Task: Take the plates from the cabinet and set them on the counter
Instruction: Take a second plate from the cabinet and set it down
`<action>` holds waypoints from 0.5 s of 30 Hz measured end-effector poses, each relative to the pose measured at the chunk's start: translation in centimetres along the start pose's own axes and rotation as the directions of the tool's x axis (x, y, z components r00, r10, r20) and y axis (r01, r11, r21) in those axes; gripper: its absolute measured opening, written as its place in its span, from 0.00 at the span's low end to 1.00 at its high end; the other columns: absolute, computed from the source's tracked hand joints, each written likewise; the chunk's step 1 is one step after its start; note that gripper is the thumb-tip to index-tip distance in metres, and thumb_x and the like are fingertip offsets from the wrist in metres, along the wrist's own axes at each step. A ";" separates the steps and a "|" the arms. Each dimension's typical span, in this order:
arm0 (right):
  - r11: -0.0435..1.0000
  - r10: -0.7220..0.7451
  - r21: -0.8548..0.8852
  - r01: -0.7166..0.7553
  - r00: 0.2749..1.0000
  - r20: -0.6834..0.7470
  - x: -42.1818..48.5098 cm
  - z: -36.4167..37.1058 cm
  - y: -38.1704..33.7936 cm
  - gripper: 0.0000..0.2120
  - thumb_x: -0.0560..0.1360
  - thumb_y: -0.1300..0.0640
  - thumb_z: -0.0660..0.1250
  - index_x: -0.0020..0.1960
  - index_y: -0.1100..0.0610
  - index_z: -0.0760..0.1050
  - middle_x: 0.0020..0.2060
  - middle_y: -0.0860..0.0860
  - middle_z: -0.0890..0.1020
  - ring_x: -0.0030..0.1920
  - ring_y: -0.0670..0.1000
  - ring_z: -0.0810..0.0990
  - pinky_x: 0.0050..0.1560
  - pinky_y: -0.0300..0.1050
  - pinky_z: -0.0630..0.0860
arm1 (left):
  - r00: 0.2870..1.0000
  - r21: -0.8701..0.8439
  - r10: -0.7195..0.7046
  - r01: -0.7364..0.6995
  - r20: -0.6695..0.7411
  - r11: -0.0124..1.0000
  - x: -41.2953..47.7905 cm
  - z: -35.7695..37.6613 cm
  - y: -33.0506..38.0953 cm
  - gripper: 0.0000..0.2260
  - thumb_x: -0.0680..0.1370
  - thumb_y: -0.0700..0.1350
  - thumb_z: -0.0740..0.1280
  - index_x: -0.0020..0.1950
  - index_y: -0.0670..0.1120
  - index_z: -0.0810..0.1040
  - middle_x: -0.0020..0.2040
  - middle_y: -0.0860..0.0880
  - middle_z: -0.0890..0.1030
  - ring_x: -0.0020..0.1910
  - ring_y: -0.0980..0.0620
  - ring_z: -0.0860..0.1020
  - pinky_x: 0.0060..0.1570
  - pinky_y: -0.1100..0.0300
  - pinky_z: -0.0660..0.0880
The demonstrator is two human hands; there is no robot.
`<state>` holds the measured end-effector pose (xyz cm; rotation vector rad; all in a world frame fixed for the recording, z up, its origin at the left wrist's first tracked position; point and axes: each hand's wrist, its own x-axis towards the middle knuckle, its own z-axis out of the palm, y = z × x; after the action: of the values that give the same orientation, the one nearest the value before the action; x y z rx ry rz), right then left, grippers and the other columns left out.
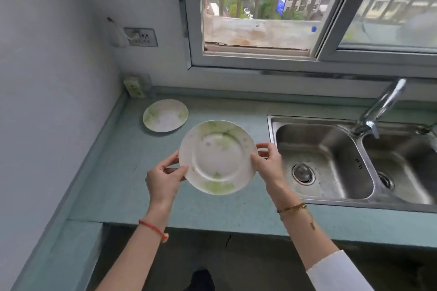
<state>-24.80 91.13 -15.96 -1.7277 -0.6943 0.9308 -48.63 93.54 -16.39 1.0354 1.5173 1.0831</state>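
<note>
A white plate with green leaf print [217,157] is held flat above the blue-green counter [132,186], face up. My left hand [164,178] grips its left rim, thumb on top. My right hand [268,164] grips its right rim the same way. A second, smaller-looking plate of the same pattern [165,115] lies flat on the counter near the back left corner, apart from the held one. The cabinet is not in view.
A steel double sink [343,160] with a tap [380,108] fills the counter's right side. A small box [133,87] stands in the back corner by the wall. A window [260,7] is behind the counter, a wall socket [140,36] to its left.
</note>
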 end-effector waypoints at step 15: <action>0.970 0.127 -0.181 -0.164 0.972 -0.196 21.3 8.4 2.4 0.11 0.73 0.62 0.64 0.55 0.55 0.73 0.36 0.48 0.75 0.39 0.51 0.76 0.37 0.42 0.72 | 0.981 0.115 -0.115 0.098 0.154 0.989 23.2 10.2 -2.4 0.21 0.71 0.33 0.73 0.63 0.47 0.83 0.39 0.62 0.86 0.31 0.60 0.83 0.48 0.54 0.84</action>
<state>-20.38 111.68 -25.43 -2.0340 -0.5577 0.8104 -42.80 116.65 -25.29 1.0753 1.4948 0.8311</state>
